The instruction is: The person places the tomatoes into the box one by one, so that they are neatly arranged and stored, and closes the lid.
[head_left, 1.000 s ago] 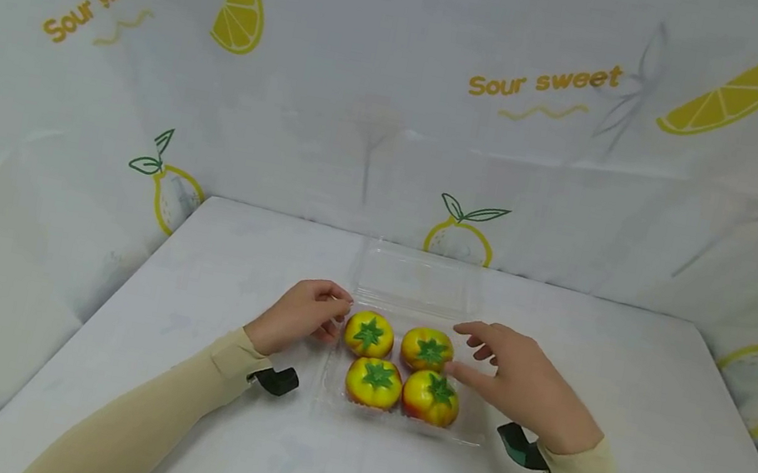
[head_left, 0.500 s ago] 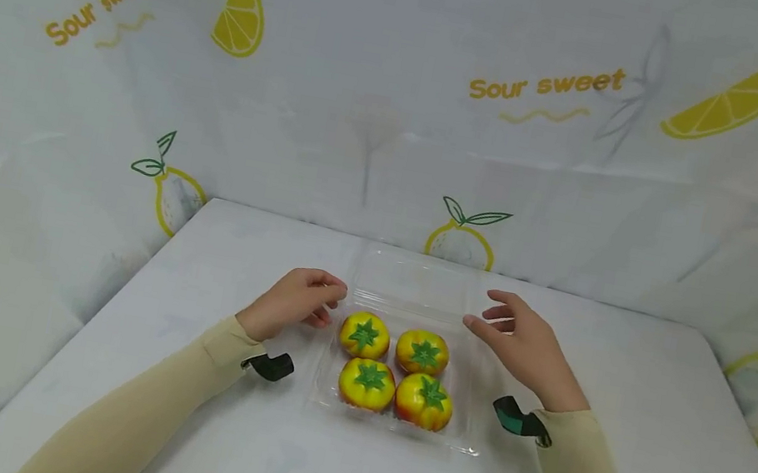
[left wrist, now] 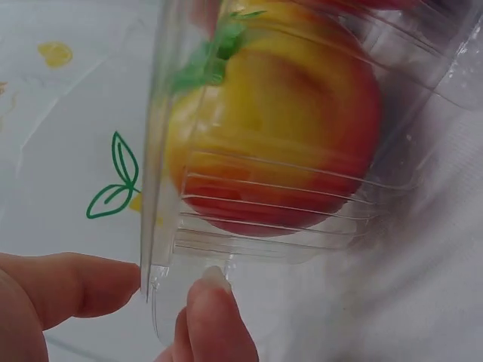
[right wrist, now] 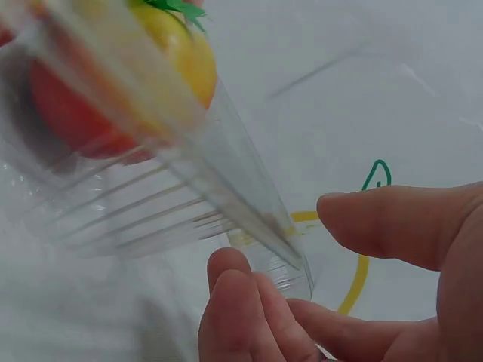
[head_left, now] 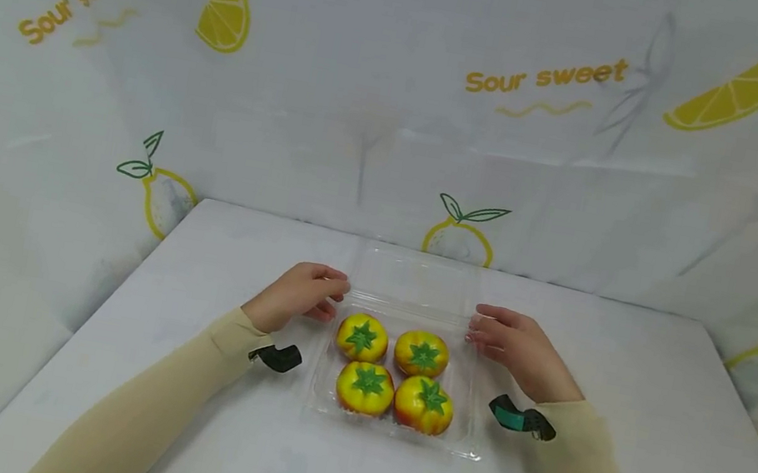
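A clear plastic clamshell box (head_left: 464,421) lies on the table, its lid (head_left: 417,277) folded back toward the wall. Inside sit several squat yellow-red toy fruits (head_left: 426,405) with green star-shaped tops, set in two rows. At the box's back left corner my left hand (head_left: 301,290) pinches the rim, thumb on one side and fingertips on the other, as the left wrist view shows. My right hand (head_left: 519,348) is by the back right corner near the hinge. In the right wrist view its fingers (right wrist: 230,302) lie along the box edge while the thumb (right wrist: 362,222) stands apart from the plastic.
The white table (head_left: 278,464) ends at a hanging white cloth (head_left: 372,100) with lemon drawings and lettering. The lid lies close to the table's back edge. Dark straps (head_left: 277,356) show at both wrists.
My right hand has drawn back from over the fruits to the box's right edge by the hinge. The left hand has stayed by the back left corner. Box and fruits have shifted slightly in view.
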`<state>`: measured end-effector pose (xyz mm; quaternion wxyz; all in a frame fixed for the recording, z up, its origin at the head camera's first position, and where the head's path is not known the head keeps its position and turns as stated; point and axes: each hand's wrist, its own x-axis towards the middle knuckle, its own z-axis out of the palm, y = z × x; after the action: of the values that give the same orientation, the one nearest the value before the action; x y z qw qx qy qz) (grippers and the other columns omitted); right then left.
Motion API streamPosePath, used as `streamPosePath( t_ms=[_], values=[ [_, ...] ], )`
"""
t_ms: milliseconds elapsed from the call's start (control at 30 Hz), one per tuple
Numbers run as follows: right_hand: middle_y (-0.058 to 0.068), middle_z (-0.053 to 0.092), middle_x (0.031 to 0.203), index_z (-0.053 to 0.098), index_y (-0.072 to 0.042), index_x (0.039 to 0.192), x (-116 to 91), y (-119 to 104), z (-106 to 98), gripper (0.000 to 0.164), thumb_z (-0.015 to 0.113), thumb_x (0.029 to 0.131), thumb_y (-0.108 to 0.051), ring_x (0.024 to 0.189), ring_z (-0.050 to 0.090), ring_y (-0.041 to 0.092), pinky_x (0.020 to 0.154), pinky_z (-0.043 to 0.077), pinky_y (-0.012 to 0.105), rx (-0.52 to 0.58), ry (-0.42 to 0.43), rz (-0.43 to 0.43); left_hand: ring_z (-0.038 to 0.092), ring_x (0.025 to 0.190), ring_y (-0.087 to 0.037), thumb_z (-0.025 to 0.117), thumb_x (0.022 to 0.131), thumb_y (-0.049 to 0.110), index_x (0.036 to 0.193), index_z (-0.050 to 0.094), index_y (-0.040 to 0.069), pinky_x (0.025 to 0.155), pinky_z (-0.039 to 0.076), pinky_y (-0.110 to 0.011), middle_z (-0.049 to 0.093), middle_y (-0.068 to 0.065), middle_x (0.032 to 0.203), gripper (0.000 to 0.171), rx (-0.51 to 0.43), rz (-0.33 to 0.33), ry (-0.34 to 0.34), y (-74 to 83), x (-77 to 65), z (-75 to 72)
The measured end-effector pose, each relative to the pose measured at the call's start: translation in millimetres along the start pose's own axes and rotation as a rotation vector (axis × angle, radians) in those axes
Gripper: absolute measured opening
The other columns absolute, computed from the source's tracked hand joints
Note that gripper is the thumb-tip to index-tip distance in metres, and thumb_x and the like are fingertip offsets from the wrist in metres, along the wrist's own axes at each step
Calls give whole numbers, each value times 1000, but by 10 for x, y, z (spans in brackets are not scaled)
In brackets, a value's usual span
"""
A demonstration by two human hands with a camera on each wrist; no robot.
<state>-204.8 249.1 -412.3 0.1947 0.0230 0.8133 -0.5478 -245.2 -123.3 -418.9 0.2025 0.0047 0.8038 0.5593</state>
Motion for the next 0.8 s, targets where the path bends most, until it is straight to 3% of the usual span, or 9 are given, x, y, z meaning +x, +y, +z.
streamPosePath(
  t_ms=[267, 567, 800],
  values=[
    [22, 68, 143, 36, -4, 166, 57, 42, 62, 68, 60, 111, -34, 119, 70, 19, 119, 53, 46, -9, 2, -31, 72, 94, -22, 70, 103, 34, 147, 63, 9, 83, 65, -26, 72, -13, 130, 51, -58, 13, -3, -86, 50, -1],
    [23, 65, 143, 38, -2, 165, 36, 17, 93, 62, 55, 112, -29, 116, 70, 18, 114, 57, 42, -9, 8, -54, 71, 91, -20, 70, 102, 28, 150, 59, 6, 84, 64, -25, 72, -17, 129, 54, -85, 21, -2, -54, 6, -17],
    [20, 67, 137, 45, -4, 161, 30, 2, 90, 56, 54, 113, -31, 115, 65, 24, 100, 61, 25, -45, 50, -65, 72, 91, -23, 71, 101, 25, 149, 58, 6, 83, 64, -27, 73, -17, 122, 53, -90, 31, 10, -54, 1, -39]
  ],
)
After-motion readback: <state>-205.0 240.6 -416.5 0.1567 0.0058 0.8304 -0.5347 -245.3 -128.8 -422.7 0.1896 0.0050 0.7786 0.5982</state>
